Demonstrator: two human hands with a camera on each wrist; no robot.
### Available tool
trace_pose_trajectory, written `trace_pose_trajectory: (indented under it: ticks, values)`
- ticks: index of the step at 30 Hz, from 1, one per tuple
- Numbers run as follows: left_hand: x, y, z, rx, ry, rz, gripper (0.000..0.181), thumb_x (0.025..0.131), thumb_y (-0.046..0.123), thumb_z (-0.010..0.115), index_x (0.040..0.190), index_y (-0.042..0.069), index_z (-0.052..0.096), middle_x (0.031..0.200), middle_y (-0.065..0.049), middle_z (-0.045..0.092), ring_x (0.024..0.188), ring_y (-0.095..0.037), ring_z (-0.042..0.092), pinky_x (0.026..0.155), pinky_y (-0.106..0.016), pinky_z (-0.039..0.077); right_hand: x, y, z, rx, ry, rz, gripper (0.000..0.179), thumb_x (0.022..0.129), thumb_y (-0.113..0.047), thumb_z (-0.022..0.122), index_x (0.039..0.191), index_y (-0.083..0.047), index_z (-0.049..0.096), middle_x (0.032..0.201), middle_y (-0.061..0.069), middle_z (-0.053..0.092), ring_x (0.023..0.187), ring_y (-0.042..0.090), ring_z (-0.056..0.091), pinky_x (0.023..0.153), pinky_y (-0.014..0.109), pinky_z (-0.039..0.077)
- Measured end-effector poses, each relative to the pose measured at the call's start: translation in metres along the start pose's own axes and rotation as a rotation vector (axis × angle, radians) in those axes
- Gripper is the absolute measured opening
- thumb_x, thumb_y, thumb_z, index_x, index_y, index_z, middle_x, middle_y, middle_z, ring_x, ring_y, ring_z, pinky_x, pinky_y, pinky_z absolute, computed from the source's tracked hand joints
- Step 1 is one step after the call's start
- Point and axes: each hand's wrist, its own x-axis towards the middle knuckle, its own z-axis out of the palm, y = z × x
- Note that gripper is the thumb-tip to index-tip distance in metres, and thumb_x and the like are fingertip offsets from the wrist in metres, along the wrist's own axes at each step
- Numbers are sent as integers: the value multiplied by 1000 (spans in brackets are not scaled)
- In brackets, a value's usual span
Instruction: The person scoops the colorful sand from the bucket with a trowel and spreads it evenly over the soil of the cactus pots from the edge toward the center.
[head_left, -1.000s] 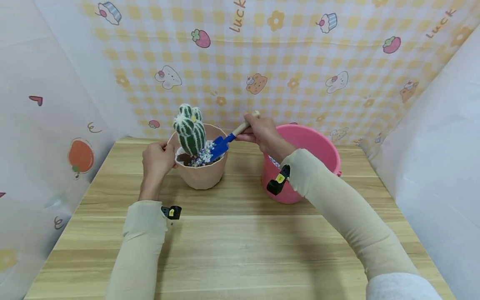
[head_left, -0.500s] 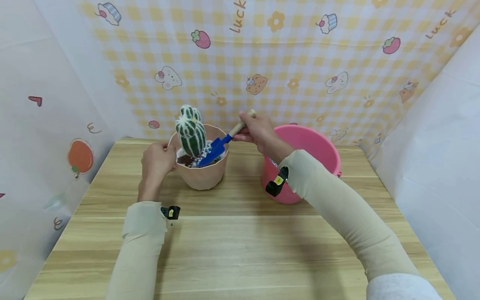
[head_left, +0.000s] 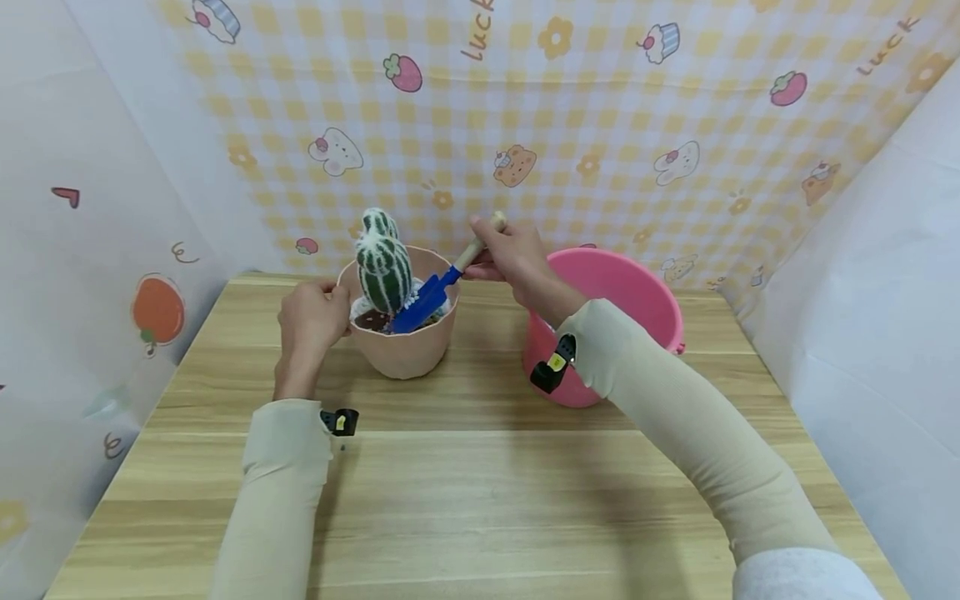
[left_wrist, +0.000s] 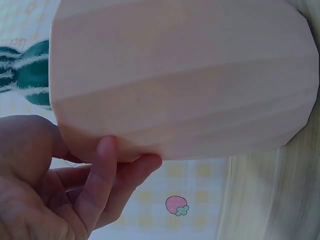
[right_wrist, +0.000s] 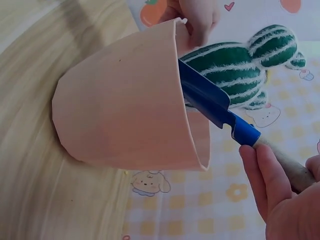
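Right of the pot [head_left: 401,357] stands a pink bucket [head_left: 615,275], its contents mostly hidden by your arm [head_left: 667,400]. Your left hand [head_left: 311,321] pinches the pot's rim; inside are a cactus [head_left: 385,279], white grains [head_left: 412,298] and the blade of a trowel [head_left: 424,303], whose handle your right hand [head_left: 516,260] grips.

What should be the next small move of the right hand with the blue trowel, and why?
Probably lift the trowel gently out of the pot: its blade is inside, beside the cactus, the visible face looks bare, and white granules lie next to it, so little seems left to tip. The right hand grips the handle and the left hand holds the pot.
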Motion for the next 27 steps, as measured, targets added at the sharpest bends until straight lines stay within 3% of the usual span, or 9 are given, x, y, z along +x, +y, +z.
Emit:
trace_pose_trajectory:
  ticks: [7,11,15,21,23,25,27]
  values:
    - [-3,3,2,-2,-12,-19,43,98,29,38,111,6,73,64,-3,70,72,-26,66,56,-34,43,0,-5,0,-62,39,-55,41,94,-44,64,100,-3,64,87,18,74,72,23,75,77,37,61]
    - [-4,4,3,-8,-25,-34,42,99,31,38,108,7,72,66,-5,70,66,-22,63,51,-31,41,-1,-9,-3,-64,56,-50,44,94,-45,65,102,-1,65,88,18,73,70,22,74,77,37,61]
    - [-4,3,3,-13,-41,-40,46,99,34,38,120,7,69,71,-5,71,70,-23,66,55,-32,43,-2,-14,-12,-42,80,-42,43,95,-44,63,105,-2,64,90,17,73,73,22,74,75,35,61]
    - [-2,-3,1,11,-72,-35,52,100,39,37,136,8,60,74,-6,73,64,-19,68,62,-35,47,-3,-28,-37,108,112,-39,35,98,-37,62,106,-3,63,90,17,73,75,24,75,73,31,61]
    - [-3,-3,-1,31,-84,-34,54,101,40,36,139,8,57,87,-12,75,70,-22,70,64,-38,48,-4,-33,-49,166,123,-44,33,98,-34,61,106,-2,62,87,17,73,74,24,75,72,29,61]
    - [-5,-3,-3,41,-55,-27,54,101,38,35,140,8,56,104,-17,74,84,-30,70,70,-44,51,-6,-38,-62,209,129,-49,31,99,-33,61,107,-3,61,86,16,72,75,24,75,72,29,61]
    - [-9,1,-4,20,51,-23,51,101,35,36,138,9,58,115,-18,70,96,-35,67,77,-49,50,-9,-42,-77,256,133,-67,28,99,-31,60,106,-4,59,86,16,72,77,25,75,72,29,61]
